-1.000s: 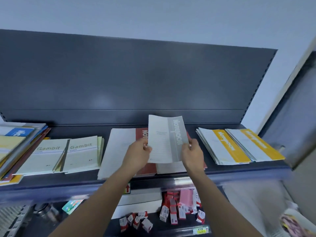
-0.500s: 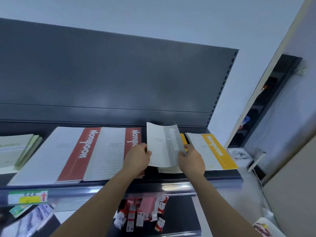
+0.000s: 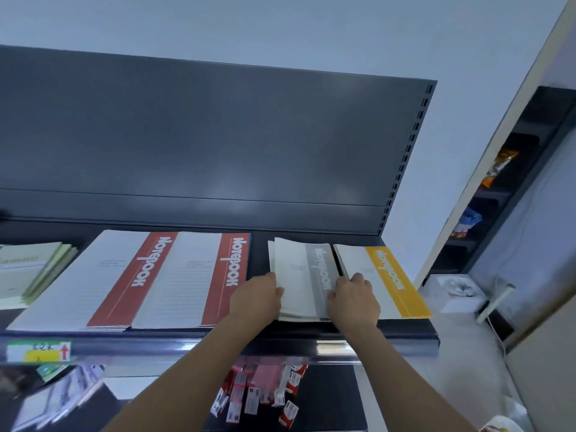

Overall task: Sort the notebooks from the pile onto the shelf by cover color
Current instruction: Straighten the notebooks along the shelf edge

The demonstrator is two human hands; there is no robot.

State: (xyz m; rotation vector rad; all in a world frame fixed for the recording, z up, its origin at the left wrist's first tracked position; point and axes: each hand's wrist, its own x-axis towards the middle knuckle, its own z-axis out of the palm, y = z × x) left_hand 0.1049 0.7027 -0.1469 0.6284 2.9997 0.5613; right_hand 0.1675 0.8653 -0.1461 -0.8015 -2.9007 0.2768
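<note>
Lying on the dark shelf (image 3: 259, 254), atop a thin stack of its kind, the grey-striped notebook (image 3: 307, 275) sits between the red-striped notebooks (image 3: 193, 275) and the yellow-striped notebooks (image 3: 383, 279), just beside the yellow ones. The left hand (image 3: 255, 299) grips its left edge and the right hand (image 3: 353, 302) its right edge, fingers curled onto the cover. The right hand also overlaps the yellow stack's near corner. Pale green notebooks (image 3: 28, 269) lie far left. A price label (image 3: 37, 350) sticks on the front rail, with small red-and-white boxes (image 3: 258, 391) on the level below.
</note>
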